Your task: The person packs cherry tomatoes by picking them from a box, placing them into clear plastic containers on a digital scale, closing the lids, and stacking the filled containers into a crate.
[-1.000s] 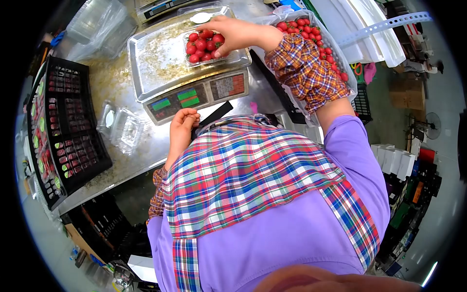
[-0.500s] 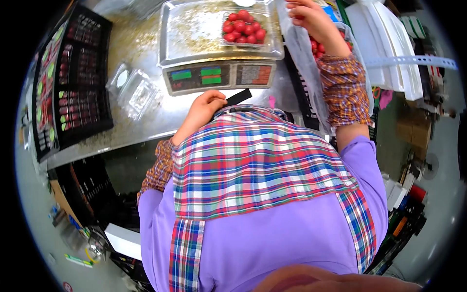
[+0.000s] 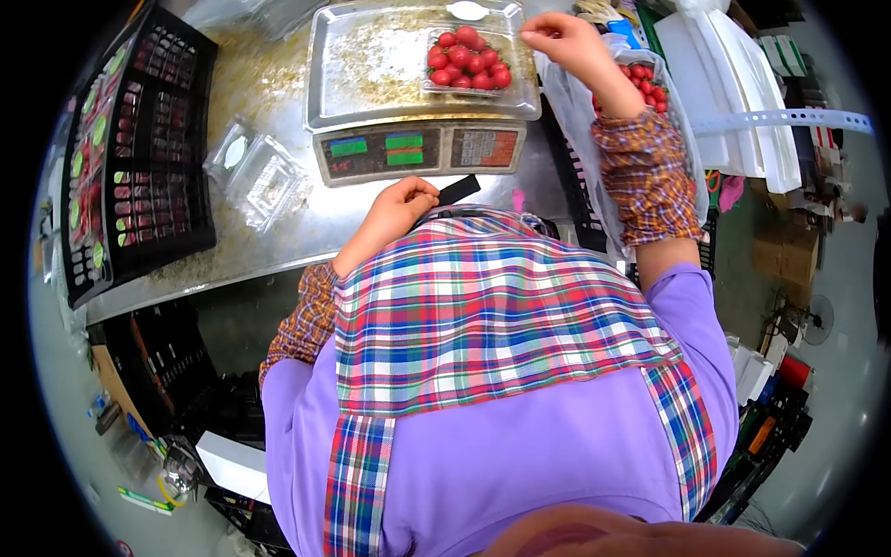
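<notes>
My left hand [image 3: 401, 210] is at the table's front edge, fingers curled round one end of a flat black strip [image 3: 458, 189]. Over the right rim of the scale's metal tray, my right hand [image 3: 568, 46] has its fingertips pinched together; whatever is in them, if anything, cannot be made out. Just left of those fingertips, a clear plastic punnet heaped with small red tomatoes [image 3: 469, 61] stands on the scale tray [image 3: 367, 70]. Below the tray is the scale's panel with lit green displays [image 3: 405, 150]. More red tomatoes [image 3: 645, 85] lie in a lined crate under my right forearm.
A black crate of filled, labelled punnets [image 3: 158, 158] stands at the left. Empty clear punnets [image 3: 264, 181] lie beside it on the metal table [image 3: 200, 251]. A white oval lid or label [image 3: 467, 10] is at the tray's back. White foam boxes [image 3: 729, 93] stand at the right.
My right hand has moved left and down from the crate side to the tray's right rim, uncovering more tomatoes in the lined crate. My left hand stays almost still at the black strip.
</notes>
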Motion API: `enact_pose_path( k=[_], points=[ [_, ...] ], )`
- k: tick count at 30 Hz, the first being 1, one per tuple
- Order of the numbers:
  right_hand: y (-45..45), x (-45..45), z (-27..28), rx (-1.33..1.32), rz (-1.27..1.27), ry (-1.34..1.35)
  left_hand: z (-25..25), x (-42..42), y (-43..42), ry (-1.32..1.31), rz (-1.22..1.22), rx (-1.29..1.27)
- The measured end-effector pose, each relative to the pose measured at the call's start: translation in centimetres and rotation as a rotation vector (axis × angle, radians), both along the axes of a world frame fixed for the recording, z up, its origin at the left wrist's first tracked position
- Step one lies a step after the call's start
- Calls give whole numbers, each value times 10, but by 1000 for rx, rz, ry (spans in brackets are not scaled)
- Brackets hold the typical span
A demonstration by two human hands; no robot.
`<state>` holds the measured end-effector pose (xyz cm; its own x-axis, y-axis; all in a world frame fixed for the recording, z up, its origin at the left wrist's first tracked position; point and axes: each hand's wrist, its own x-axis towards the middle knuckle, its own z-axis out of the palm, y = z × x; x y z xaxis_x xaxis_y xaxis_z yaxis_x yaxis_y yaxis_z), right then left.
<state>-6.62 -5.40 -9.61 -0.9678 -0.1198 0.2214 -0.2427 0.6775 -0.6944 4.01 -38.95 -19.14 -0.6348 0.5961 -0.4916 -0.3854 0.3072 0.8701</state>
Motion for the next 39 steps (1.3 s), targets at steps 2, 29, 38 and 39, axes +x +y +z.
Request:
enact_pose_path(
  k=[2,29,38,39],
  points=[
    [-17,-2,10,259,-92,-11,-6,4,0,29,55,49],
    [-16,48,32,-1606,343,-656,-8,4,-5,33,-2,39],
    [-19,46,18,-1310,-138,-460,-3,3,-6,49,18,70],
    [-25,47,19,-1153,-204,-399,-3,3,-7,61,30,84]
  ],
)
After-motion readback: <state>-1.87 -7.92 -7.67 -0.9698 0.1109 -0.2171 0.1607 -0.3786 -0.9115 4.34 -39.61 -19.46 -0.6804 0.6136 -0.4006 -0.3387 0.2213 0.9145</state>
